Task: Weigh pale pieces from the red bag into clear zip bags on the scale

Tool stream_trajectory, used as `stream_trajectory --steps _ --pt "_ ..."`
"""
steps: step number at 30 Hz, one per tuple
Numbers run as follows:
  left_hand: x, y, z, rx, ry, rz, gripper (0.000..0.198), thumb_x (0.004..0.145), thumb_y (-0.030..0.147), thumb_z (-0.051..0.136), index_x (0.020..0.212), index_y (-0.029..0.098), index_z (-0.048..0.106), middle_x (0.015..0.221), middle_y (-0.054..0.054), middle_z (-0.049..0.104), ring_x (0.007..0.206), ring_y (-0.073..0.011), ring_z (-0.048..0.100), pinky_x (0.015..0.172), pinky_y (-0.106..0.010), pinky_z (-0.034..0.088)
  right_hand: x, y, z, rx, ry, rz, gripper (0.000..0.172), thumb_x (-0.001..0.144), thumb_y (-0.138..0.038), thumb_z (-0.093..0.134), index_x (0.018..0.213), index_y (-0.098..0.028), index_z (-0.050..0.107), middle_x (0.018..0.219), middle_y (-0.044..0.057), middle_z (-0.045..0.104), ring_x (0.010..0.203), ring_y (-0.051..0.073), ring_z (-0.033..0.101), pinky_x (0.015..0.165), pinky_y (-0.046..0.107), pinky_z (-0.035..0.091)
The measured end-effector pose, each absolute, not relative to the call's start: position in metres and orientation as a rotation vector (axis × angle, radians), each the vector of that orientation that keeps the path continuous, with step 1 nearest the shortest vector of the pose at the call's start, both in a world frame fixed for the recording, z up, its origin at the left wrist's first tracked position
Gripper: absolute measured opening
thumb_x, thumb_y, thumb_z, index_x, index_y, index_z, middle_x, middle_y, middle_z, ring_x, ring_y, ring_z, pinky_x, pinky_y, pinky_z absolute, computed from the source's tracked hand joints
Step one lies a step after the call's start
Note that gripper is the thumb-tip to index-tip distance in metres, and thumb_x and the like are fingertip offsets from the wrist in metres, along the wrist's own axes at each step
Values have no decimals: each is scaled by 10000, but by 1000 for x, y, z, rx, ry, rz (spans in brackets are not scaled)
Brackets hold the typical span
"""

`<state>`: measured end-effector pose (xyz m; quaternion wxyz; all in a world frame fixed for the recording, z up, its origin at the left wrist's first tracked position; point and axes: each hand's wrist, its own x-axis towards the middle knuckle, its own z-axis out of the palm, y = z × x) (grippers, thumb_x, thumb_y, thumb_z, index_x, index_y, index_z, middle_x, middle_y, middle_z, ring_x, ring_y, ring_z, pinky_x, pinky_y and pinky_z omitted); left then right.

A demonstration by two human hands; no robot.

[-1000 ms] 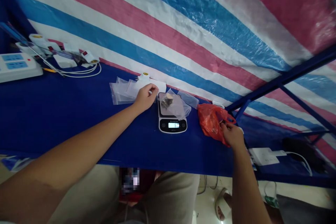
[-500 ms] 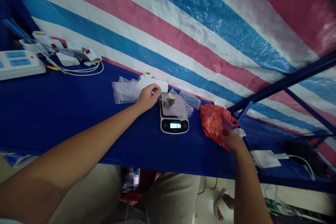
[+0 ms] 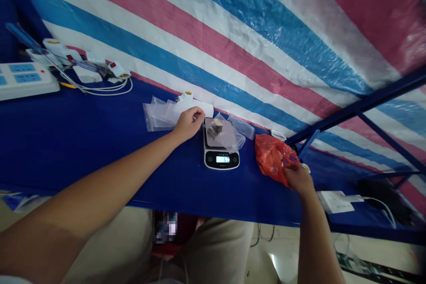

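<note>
A small digital kitchen scale (image 3: 222, 159) with a lit display stands on the blue table. On its pan lies a clear plastic bag (image 3: 231, 138) with a small brownish piece (image 3: 217, 126) in or on it. At the pan's upper left corner is my left hand (image 3: 189, 123), fingers curled and pinched together. What is between its fingertips, if anything, is too small to tell. To the right of the scale sits a crumpled red plastic bag (image 3: 269, 159). My right hand (image 3: 297, 177) is at the bag's mouth, and its fingertips are hidden inside it.
Flat clear zip bags (image 3: 156, 115) and a white lamp socket (image 3: 186, 96) lie left of the scale. A power strip (image 3: 25, 80) and cables (image 3: 109, 92) are at far left. A striped tarp (image 3: 199, 40) hangs behind; a blue frame bar (image 3: 359, 97) slopes at right.
My right hand has moved slightly up at the red bag's mouth, and the bag's opening has shifted with it. My left hand and the scale stay put.
</note>
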<state>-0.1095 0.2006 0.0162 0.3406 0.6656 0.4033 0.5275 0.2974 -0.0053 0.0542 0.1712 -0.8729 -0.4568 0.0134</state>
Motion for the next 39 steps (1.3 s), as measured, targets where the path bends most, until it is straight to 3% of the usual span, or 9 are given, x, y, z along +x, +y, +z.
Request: stream_trajectory --steps 8,14,17,20,22,27,30,34,39 --pt "-110 200 18 1732 1053 1366 148 851 317 555 838 199 644 784 -20 666 708 -156 583 658 -288 478 271 16 71 -2312 -1254 -55 351 720 -436 604 921 -174 726 887 125 758 825 272 690 760 347 506" --pt "-111 198 22 1734 1049 1378 148 842 328 568 821 201 641 800 -25 686 710 -159 586 652 -281 488 264 -1 84 -1956 -965 55 552 639 -459 776 1102 -169 692 1034 118 738 890 255 705 832 372 534" --pt "-110 198 23 1718 1052 1390 146 842 326 574 819 198 641 801 -27 691 704 -157 589 649 -281 488 246 -10 93 -1704 -877 300 557 631 -471 838 1083 -188 678 974 59 726 742 174 665 683 295 525" --pt "-109 198 24 1717 1055 1393 138 841 310 571 814 196 643 797 -27 691 701 -157 592 652 -286 486 223 -10 96 -1621 -813 479 499 698 -529 823 1041 -193 688 795 1 682 540 106 530 486 226 384" --pt "-110 197 24 1726 1057 1393 131 838 301 572 816 195 645 795 -27 689 708 -159 594 650 -286 481 208 -6 94 -1631 -812 515 464 731 -569 796 987 -192 703 735 -8 659 510 103 493 448 225 329" --pt "-112 190 26 1737 1043 1380 135 859 311 568 854 197 639 819 -29 680 744 -163 606 631 -280 465 171 6 76 -1607 -922 670 430 735 -573 804 951 -206 748 734 -11 681 553 115 537 506 241 411" --pt "-112 185 27 1807 971 1351 167 897 355 569 942 208 634 913 -38 682 807 -169 625 648 -285 471 150 12 68 -1622 -1017 787 444 718 -534 829 1012 -205 777 836 12 732 639 126 604 600 252 490" --pt "-109 182 25 2050 825 1290 210 930 352 546 1076 225 627 1090 -69 679 992 -208 634 820 -351 512 133 23 64 -1628 -990 830 475 651 -522 856 973 -183 776 837 31 755 696 155 651 631 271 534" --pt "-103 182 22 2193 728 1248 208 932 300 530 1110 234 614 1136 -85 682 1092 -239 614 976 -428 485 121 48 63 -1609 -922 804 385 594 -462 901 792 -187 717 732 24 746 646 151 660 645 283 562"
